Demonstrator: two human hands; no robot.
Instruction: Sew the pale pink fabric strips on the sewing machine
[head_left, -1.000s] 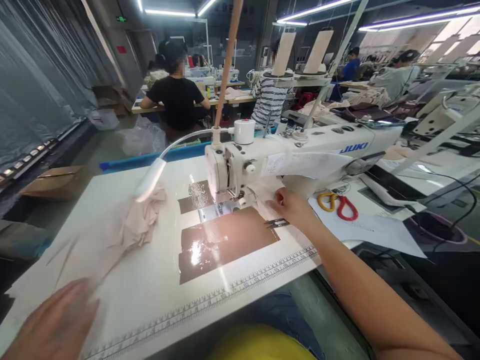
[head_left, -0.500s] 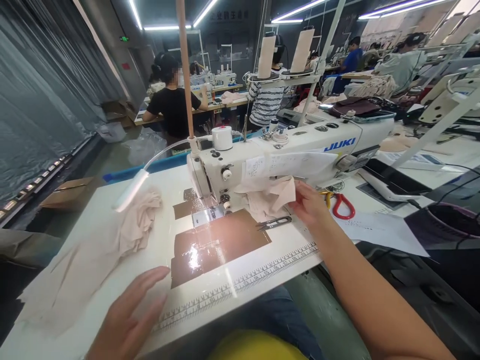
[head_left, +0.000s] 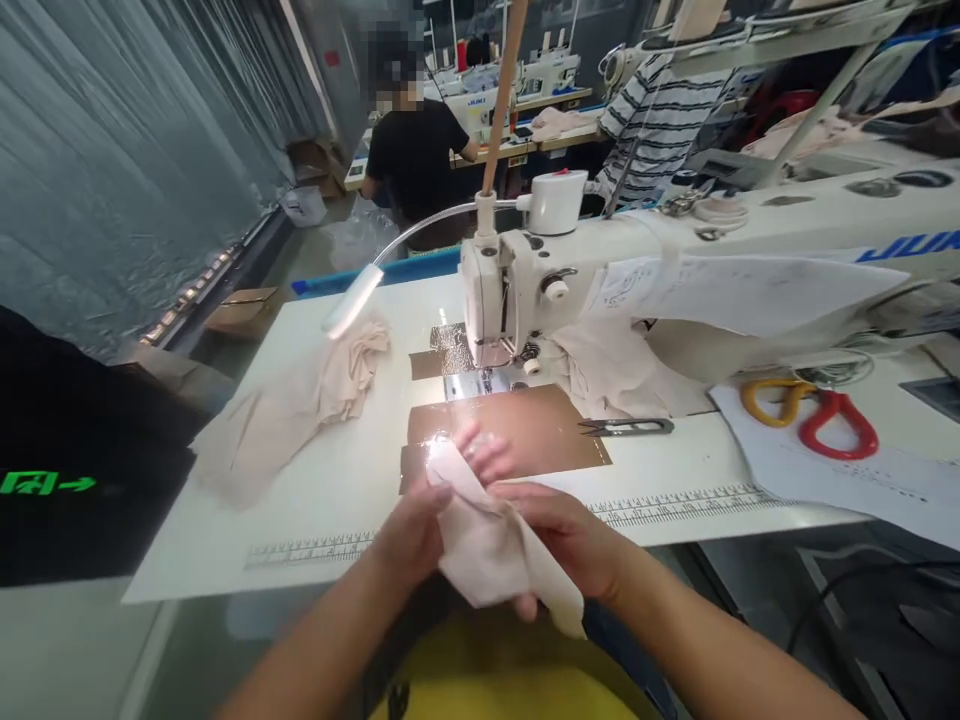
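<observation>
A pale pink fabric piece (head_left: 487, 550) hangs between my hands, close to my body at the table's front edge. My left hand (head_left: 420, 525) grips its upper left part, some fingers blurred. On its right side, my right hand (head_left: 566, 530) has its fingers closed on the cloth. Beyond them stands the white sewing machine (head_left: 517, 290), its needle area over a metal plate (head_left: 484, 385). Brown sheeting (head_left: 517, 425) covers the table in front of the plate. More pale fabric (head_left: 615, 365) lies under the machine arm.
Thread snips (head_left: 630, 427) rest right of the brown sheeting. Red-handled scissors (head_left: 838, 425) lie on paper (head_left: 765, 480) farther right. A crumpled fabric heap (head_left: 300, 410) spreads over the table's left. A lamp (head_left: 356, 300) hangs above it. A person in black (head_left: 416, 150) sits beyond.
My right hand has brought a fabric piece from beside the machine arm to the front edge. My left hand has moved right and taken hold of it. The view has swung too.
</observation>
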